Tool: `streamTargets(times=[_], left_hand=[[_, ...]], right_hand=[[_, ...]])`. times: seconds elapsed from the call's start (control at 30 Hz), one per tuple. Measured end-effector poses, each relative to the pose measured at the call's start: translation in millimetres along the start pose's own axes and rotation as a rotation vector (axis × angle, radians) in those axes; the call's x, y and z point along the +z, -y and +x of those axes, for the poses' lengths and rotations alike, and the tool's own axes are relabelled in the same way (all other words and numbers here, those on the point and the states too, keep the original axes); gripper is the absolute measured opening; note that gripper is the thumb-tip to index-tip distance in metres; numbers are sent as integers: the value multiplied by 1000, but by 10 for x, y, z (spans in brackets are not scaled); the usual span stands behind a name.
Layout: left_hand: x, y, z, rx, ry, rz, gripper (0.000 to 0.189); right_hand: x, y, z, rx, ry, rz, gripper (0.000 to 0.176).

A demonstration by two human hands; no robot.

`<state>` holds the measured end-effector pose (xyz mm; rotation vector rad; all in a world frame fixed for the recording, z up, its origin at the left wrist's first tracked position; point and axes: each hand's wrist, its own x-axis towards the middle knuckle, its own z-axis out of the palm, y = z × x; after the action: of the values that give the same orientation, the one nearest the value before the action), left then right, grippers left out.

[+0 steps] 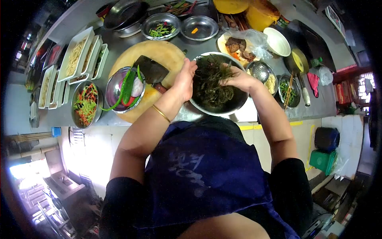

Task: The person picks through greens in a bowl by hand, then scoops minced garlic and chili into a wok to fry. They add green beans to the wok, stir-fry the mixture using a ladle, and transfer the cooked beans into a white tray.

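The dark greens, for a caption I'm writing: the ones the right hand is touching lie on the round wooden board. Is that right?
Not quite: the head view shows the dark greens that the right hand is touching in the metal bowl, not on the round wooden board.

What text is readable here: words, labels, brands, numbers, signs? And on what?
None reads clearly.
Apron: pale print on the front, too faded and blurred to read.
Green bin, right side: any marking is too small and blurred to read.
White panel, upper right: any lettering is too small to make out.
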<state>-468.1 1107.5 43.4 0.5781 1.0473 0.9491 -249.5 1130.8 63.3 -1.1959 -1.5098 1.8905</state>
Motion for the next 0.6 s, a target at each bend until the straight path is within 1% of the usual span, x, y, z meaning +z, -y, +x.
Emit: streamTargets(times=[0.03,0.07,0.13,0.23,0.33,0.37,0.4,0.47,0.5,0.6], left_hand=[[2,6,12,4,13,2,77],[-1,19,38,-1,14,11,77],[-3,38,102,-5,18,27,78],[-28,78,127,-24,-1,43,80],[-24,105,140,-72,-46,-9,76],[-19,100,140,-90,-66,-35,75],[-14,97,137,-93,-70,-35,73],[4,86,97,-98,-83,-41,71],[1,90,94,-102,-66,-47,67],[-78,100,61,-114,-3,-52,55]], right_hand=[[-174,-359,186,-250,-134,-817,67],[-177,-389,204,-232,-228,-1256,60],[-123,-433,152,-223,-344,-1413,50],[-2,-441,151,-330,-304,-1117,29],[120,-435,226,-385,-382,-1271,10],[189,-452,234,-409,-390,-1237,15],[204,-534,285,-383,-329,-1221,11],[254,-727,346,-490,-373,-1186,12],[253,-836,383,-416,-384,-1223,16],[234,-839,359,-139,-260,-1248,16]])
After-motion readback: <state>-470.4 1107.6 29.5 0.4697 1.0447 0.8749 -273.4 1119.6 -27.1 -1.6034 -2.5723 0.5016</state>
